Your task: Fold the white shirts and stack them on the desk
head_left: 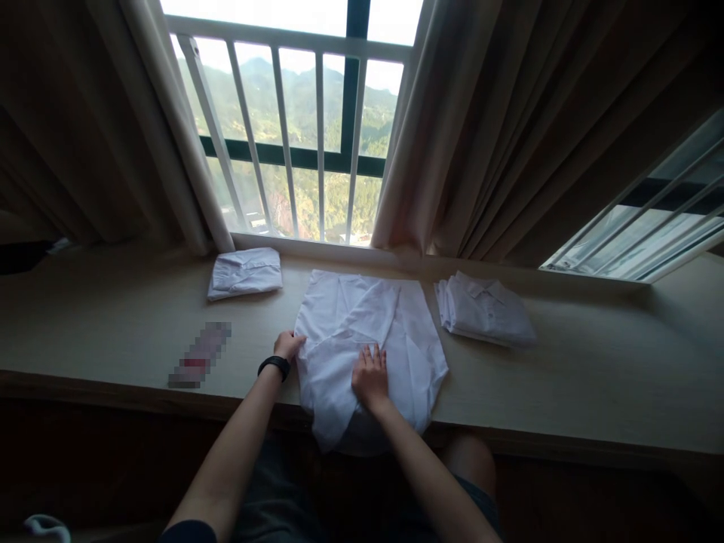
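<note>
Shirt: mid-tabletop, hem overhanging. My left hand pinches its left edge; right hand flat, pressing centre. Mid-fold; next calls for a crisp crease. Folded shirts: left, right.

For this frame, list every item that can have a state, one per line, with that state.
white shirt: spread on the wooden ledge, partly folded, hem hanging over the front edge
left hand: gripping the shirt's left edge
right hand: flat, pressing the shirt
folded shirt: folded, lying alone at left
stack of folded shirts: folded, piled at right
curtains: drawn apart
wristband: worn on left wrist
</note>
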Tool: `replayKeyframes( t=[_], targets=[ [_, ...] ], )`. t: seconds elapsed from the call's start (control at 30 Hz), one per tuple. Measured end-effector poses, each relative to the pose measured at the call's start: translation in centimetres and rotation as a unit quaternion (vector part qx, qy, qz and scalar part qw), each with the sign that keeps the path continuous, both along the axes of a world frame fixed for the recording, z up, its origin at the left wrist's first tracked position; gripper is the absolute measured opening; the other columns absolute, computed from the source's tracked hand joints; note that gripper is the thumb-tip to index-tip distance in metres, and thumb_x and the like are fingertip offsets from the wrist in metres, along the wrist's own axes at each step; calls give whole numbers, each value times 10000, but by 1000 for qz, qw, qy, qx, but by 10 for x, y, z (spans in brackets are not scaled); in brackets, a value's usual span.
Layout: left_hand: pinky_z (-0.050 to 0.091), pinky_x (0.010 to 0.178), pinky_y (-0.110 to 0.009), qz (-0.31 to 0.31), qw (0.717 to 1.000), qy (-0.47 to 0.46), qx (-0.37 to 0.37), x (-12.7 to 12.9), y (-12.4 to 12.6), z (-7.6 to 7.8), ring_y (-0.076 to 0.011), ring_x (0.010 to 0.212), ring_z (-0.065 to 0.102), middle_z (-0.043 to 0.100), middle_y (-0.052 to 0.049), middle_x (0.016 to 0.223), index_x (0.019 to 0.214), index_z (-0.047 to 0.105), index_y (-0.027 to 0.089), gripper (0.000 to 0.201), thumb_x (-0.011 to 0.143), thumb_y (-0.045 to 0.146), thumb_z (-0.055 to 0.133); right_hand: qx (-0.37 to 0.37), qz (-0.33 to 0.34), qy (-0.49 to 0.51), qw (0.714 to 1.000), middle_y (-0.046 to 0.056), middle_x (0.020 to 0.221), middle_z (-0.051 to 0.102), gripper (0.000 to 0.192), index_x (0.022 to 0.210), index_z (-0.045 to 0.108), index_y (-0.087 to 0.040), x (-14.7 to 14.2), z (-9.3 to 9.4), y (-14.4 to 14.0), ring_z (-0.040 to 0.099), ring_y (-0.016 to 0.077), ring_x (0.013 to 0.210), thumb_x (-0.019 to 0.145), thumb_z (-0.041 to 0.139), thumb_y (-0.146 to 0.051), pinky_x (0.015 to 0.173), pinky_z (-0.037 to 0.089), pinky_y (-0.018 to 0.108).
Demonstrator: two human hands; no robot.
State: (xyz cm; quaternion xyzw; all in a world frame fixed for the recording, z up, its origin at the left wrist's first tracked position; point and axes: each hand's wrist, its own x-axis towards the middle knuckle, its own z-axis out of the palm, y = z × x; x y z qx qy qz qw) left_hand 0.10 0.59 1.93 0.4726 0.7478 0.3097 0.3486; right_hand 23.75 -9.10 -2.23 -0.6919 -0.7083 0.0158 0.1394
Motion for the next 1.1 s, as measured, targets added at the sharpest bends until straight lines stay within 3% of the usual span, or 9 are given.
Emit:
replayKeyframes(
  t=[0.07,0.2,0.3,0.4,0.57,0.7,0.9,1.1],
  targets=[
    [444,614,-245,-14,1000,5,9,0,7,-2,-210,763,662,734,-80,819,834,693,151,213,669,285,683,15,15,6,1000,137,1571,371,514,1421,539,-87,-4,2,15,143,296,1521,972,366,-266,1228,64,444],
    [417,605,-246,-33,999,24,25,-2,15,-9,-202,742,637,725,-83,834,829,668,157,217,682,316,649,35,47,45,997,33,1619,295,532,1486,459,-279,-3,9,64,189,289,1508,956,443,-326,1212,134,464],
    [392,600,-248,-46,997,40,39,-8,14,-15,-188,705,603,703,-64,802,785,635,175,191,691,341,625,40,-91,109,989,105,1526,442,496,1435,518,-203,16,15,110,352,279,1427,966,419,-330,1171,245,411],
    [377,609,-250,-60,995,51,58,-14,10,-21,-179,691,572,673,-39,756,737,608,190,197,694,382,623,38,-237,166,957,182,1324,591,464,1355,565,-115,48,19,154,549,256,1226,933,440,-260,1054,378,351],
    [367,612,-253,-64,994,45,77,-19,8,-26,-171,677,543,642,-18,715,720,597,195,232,702,426,599,22,-294,190,936,176,1140,651,451,1268,636,-156,96,17,204,638,244,1007,827,550,-181,889,453,327],
    [357,599,-246,-47,994,30,89,-21,7,-29,-156,655,519,602,4,674,677,555,199,244,712,440,577,23,-286,205,936,149,1005,684,397,1074,733,-132,113,3,217,638,229,951,726,552,-66,863,452,279],
    [334,588,-243,-24,993,32,113,-19,2,-32,-133,616,463,532,30,614,627,504,204,265,718,442,577,49,-282,209,935,197,987,653,420,1074,737,-60,112,-13,209,612,248,952,703,543,-36,887,445,284],
    [358,615,-243,9,988,42,146,-15,-2,-35,-136,634,480,536,25,631,646,510,208,262,745,445,562,61,-283,207,934,191,969,638,408,1077,731,-49,115,-10,206,590,265,1019,740,500,-33,935,436,307]
  ],
)
